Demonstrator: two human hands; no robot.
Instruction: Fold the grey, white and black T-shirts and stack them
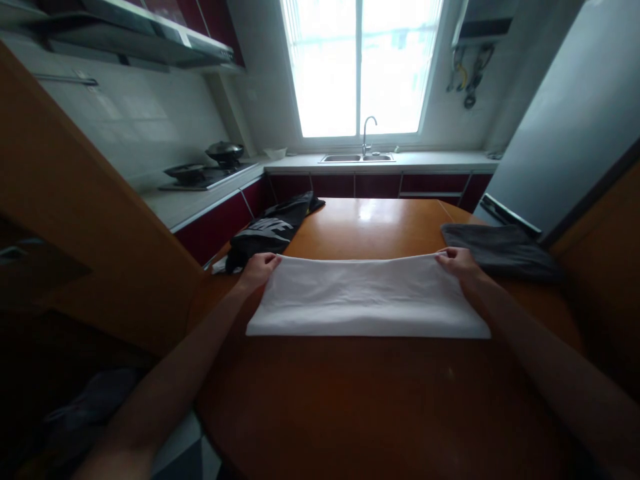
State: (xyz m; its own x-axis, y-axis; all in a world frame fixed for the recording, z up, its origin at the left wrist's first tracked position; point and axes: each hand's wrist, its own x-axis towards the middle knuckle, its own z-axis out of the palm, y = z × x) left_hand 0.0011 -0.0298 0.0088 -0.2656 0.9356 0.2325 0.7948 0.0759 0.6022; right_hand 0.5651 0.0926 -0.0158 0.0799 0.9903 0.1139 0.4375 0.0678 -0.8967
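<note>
Pinching the far corners of a white cloth (370, 300), the left hand (261, 269) and right hand (457, 261) are stretching it across the middle of the tabletop (370, 400), its long axis running left to right. Black fabric (250, 244) nearby is showing "NIKE". A pot (224, 149) is sitting on the stove (223, 175), contents hidden.

folded white cloth (367, 297): upper corners partly hidden by left hand (260, 268), right hand (459, 262) | polished brown wooden table (360, 407): cut off, bottom | tall silver-grey refrigerator (565, 127): cut off, top-right | greyish heap (97, 403), lower left: blurred
</note>
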